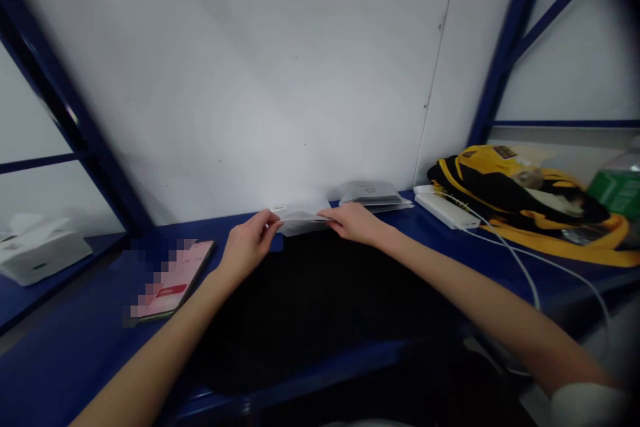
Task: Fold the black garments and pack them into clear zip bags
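White wall panels rise behind a blue table, with a blue frame slanting up at the left and another at the right. At the far left, a white box with pale tissue-like material on top sits beyond the left frame's foot. Next comes a phone lying face up, its pink screen partly hidden by pixelation. To its right, the left hand has thumb and fingers pinched on the left end of a thin, whitish packet. That packet is near the wall, stretched between both hands, above the far edge of a black area whose nature is too dark to tell. The right hand pinches the packet's right end between thumb and fingers. Just behind that hand, a small pile of similar flat packets rests against or close to the wall; which of the two is unclear. Farther right lie a white power bank and a looping white cable, then a black and yellow bag. Behind the bag, at the right edge, a bottle shows a green label. A pale sleeve covers part of the right arm at the lower right.
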`<action>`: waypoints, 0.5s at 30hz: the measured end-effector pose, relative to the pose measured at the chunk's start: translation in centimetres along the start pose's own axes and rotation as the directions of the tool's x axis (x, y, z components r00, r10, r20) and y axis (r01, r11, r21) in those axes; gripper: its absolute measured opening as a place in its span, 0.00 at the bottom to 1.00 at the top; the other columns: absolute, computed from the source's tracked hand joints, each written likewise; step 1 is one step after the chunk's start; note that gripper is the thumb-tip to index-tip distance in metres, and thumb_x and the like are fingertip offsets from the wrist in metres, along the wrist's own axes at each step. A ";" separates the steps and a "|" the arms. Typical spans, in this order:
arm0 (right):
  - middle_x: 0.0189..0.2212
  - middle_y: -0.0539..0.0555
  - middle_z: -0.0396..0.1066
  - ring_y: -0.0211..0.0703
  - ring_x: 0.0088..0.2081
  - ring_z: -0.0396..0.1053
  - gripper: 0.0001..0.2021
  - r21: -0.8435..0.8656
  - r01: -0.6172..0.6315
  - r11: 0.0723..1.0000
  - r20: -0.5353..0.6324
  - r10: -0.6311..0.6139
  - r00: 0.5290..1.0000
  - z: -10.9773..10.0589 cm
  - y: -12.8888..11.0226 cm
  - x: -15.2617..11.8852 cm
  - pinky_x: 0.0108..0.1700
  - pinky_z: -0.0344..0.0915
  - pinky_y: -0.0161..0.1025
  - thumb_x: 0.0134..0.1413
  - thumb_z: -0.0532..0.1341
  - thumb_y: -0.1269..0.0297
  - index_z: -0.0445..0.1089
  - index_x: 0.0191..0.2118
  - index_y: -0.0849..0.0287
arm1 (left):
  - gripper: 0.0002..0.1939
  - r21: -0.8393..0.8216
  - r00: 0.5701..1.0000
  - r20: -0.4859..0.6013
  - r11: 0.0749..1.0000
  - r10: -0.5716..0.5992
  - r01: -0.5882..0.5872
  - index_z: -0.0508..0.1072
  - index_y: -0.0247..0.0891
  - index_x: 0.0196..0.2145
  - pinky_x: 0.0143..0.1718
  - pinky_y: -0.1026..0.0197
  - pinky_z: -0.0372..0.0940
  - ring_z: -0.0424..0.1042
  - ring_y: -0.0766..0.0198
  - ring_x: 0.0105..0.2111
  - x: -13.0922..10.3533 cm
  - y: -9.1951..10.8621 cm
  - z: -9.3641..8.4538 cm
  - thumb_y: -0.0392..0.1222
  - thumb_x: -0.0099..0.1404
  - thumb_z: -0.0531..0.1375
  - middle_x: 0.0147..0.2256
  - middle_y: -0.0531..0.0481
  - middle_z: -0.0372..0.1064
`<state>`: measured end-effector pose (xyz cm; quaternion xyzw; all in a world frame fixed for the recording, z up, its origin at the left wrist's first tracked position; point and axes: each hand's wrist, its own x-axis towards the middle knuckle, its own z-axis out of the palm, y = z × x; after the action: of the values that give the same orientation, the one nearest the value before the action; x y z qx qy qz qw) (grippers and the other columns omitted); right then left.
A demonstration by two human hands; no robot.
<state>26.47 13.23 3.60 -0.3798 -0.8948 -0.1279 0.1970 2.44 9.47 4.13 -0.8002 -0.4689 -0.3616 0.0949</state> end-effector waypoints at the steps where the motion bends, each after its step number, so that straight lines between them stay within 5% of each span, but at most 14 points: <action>1: 0.29 0.54 0.73 0.41 0.28 0.67 0.15 0.020 -0.020 1.000 -0.030 0.020 0.999 -0.2 0.3 0.0 0.32 0.57 0.36 0.53 0.52 0.70 0.67 0.47 0.57 | 0.08 0.010 0.999 -0.005 0.999 -0.046 0.046 0.63 0.40 0.34 0.25 0.66 0.55 0.62 0.70 0.22 0.0 0.0 0.1 0.46 0.62 0.51 0.27 0.55 0.66; 5: 0.30 0.51 0.73 0.41 0.30 0.68 0.12 0.222 -0.125 0.967 -0.284 0.187 0.940 -2.0 2.1 -0.1 0.33 0.59 0.34 0.54 0.52 0.66 0.69 0.43 0.57 | 0.10 0.044 0.987 0.036 0.987 -0.154 0.153 0.61 0.40 0.37 0.25 0.65 0.56 0.64 0.68 0.22 0.3 -0.3 0.5 0.49 0.61 0.51 0.29 0.54 0.67; 10: 0.37 0.55 0.72 0.47 0.38 0.68 0.16 0.234 -0.367 0.900 -0.536 0.434 0.724 -3.4 5.9 -0.5 0.38 0.61 0.38 0.56 0.49 0.63 0.66 0.47 0.60 | 0.11 0.055 0.950 0.307 0.997 -0.059 0.045 0.64 0.40 0.36 0.31 0.61 0.60 0.67 0.63 0.30 0.4 -1.2 1.3 0.49 0.62 0.49 0.36 0.49 0.66; 15: 0.53 0.53 0.61 0.44 0.53 0.58 0.23 0.034 -0.427 0.903 -0.495 0.387 0.778 -1.1 10.8 -1.6 0.52 0.55 0.41 0.53 0.46 0.75 0.60 0.54 0.57 | 0.17 0.001 0.900 0.435 1.000 0.022 -0.025 0.63 0.39 0.44 0.39 0.57 0.62 0.68 0.58 0.39 0.0 -2.0 2.6 0.50 0.61 0.50 0.44 0.44 0.64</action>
<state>35.62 19.14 4.73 -0.5266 -0.7058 -0.2102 0.4246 2.09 11.84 1.85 -0.8661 -0.4696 -0.1714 -0.0050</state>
